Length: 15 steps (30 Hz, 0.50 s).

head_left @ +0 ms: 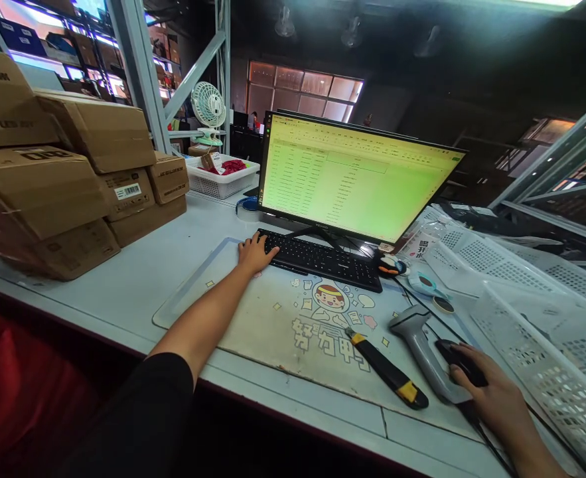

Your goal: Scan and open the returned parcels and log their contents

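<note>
My left hand rests on the left end of the black keyboard, its fingers spread over the keys. At the right, my right hand is wrapped round a black computer mouse. Just left of that mouse lies a grey barcode scanner with a cable. A black and yellow utility knife lies on the printed desk mat. Behind the keyboard stands a monitor, tilted in view and showing a spreadsheet with a yellow-green tint.
Cardboard boxes are stacked on the left of the table. White plastic baskets crowd the right side. At the back are a white basket with red items, a fan and a roll of tape.
</note>
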Each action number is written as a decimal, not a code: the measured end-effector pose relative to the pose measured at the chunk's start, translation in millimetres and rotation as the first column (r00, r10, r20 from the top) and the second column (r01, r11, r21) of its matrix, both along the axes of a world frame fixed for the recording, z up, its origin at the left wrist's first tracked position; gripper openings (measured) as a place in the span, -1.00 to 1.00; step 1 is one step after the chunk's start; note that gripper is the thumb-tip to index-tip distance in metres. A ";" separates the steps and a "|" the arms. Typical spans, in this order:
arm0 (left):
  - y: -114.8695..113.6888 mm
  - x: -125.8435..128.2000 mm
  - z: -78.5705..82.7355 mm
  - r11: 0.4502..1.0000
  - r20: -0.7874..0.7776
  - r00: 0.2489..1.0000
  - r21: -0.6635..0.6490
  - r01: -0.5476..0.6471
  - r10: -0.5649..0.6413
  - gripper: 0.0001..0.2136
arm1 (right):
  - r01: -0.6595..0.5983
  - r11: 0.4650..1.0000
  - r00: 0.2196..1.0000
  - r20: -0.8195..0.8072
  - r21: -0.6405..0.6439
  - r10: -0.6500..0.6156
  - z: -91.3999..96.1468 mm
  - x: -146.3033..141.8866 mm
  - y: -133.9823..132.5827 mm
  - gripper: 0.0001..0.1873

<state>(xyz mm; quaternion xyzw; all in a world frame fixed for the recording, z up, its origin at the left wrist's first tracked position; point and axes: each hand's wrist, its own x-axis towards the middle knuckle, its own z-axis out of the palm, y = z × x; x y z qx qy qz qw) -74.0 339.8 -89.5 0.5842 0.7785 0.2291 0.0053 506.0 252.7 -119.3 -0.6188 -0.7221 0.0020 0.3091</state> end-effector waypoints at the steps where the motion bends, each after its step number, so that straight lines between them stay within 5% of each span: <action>1: 0.0 0.0 0.0 1.000 0.000 1.000 0.000 0.001 -0.001 -0.33 | -0.002 1.000 1.000 0.002 0.000 0.002 -0.6 0.6 0.5 -0.41; 15: -0.6 -0.2 -0.6 1.000 -0.005 1.000 -0.001 -0.001 0.001 -0.33 | -0.009 1.000 1.000 -0.001 -0.019 0.009 -1.0 1.9 0.2 -0.39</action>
